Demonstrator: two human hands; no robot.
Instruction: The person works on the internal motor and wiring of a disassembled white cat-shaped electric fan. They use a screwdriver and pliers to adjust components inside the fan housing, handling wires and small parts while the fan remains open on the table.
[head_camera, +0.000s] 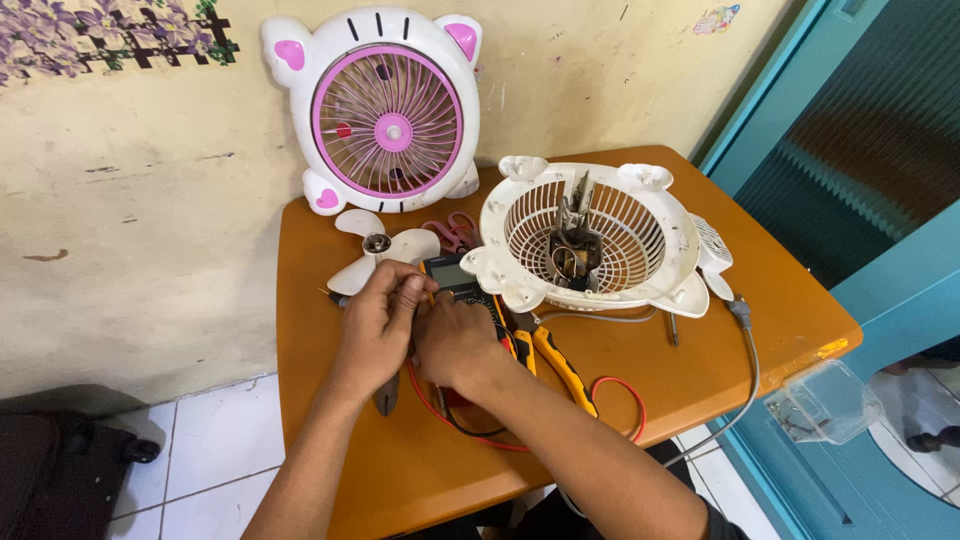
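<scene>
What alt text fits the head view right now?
Both hands, left hand and right hand, meet over a multimeter on an orange table. Beside them lie an opened white fan housing, a loose fan blade and pliers.

Two fan housings (385, 110) (595, 235), one fan blade (378, 250), one multimeter (462, 285), one pliers (560, 365).

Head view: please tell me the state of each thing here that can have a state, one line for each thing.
Pink and white fan front: upright, leaning against the wall.
Fan rear housing: opened, lying flat, motor exposed.
Fan blade: removed, lying on the orange table.
Multimeter: flat on the table, partly covered by hands.
Left hand: on the multimeter.
Right hand: on the multimeter.
Yellow-handled pliers: lying unused.
</scene>
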